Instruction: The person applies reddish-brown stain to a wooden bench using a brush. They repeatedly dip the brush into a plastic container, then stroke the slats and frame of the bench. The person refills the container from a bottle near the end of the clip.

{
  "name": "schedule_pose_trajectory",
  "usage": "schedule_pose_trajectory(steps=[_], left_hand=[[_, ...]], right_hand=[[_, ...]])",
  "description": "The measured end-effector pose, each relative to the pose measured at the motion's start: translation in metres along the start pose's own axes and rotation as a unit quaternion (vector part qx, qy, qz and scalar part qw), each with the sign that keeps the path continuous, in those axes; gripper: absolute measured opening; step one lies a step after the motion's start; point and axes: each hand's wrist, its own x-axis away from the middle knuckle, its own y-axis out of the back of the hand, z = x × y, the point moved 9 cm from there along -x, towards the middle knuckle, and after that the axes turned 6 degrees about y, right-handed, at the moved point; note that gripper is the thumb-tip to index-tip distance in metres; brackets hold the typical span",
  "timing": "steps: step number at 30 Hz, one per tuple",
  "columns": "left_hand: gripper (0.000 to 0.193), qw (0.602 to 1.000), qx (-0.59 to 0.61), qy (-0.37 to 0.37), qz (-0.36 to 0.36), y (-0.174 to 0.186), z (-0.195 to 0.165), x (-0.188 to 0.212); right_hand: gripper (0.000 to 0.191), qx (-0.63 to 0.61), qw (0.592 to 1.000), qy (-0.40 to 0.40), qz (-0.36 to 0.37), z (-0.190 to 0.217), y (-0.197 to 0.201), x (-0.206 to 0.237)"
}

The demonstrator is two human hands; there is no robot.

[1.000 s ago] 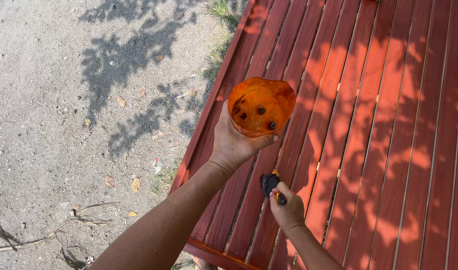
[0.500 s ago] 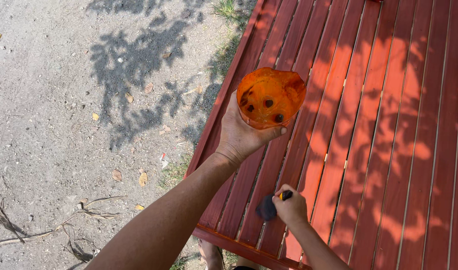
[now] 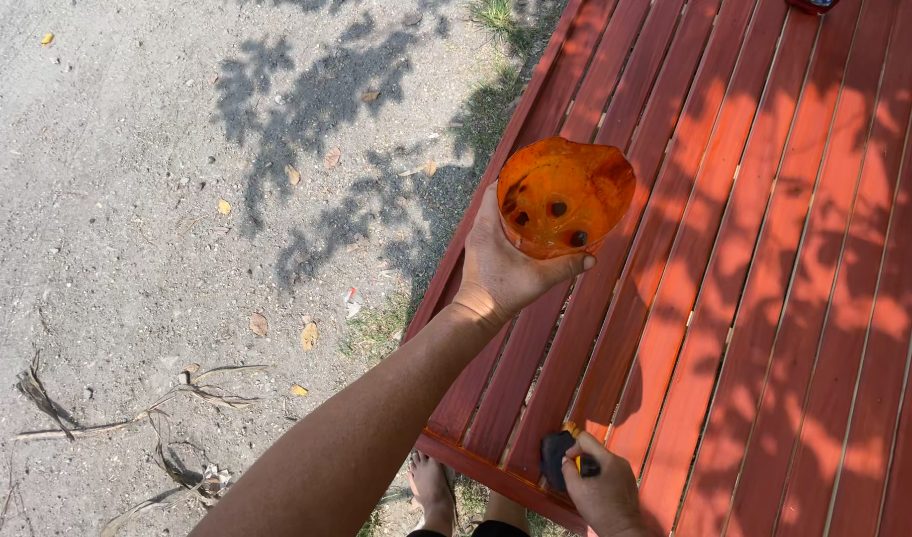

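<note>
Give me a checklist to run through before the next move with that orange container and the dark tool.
1. Left hand grips the translucent orange plastic container: ok, fingers wrap its underside.
2. Container held level: not ok, its mouth tilts toward the camera.
3. Dark lumps inside the container staying put: cannot tell.
4. Right hand holds the small dark tool with a yellow part: ok, closed around it.
5. Red slatted wooden surface below the container is bare: ok.
6. Tool's working end: cannot tell, hidden.

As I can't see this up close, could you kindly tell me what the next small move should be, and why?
Probably bring the right hand, with its small dark brush, up toward the orange cup. The left hand holds the cup above the red slatted table, opening toward the camera, and the brush sits well below it.
</note>
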Motion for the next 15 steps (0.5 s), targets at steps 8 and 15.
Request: schedule_pose_trajectory(steps=[8,15], left_hand=[[0.098,0.994,-0.074,-0.057,-0.052,0.022,-0.006,0.016],[0.096,0.998,-0.008,-0.042,-0.048,0.039,0.009,0.010]], right_hand=[[0.010,0.007,0.991,-0.134,0.003,0.004,0.019,-0.103],[0.012,0.121,0.946,0.251,-0.164,0.091,0.069,-0.149]])
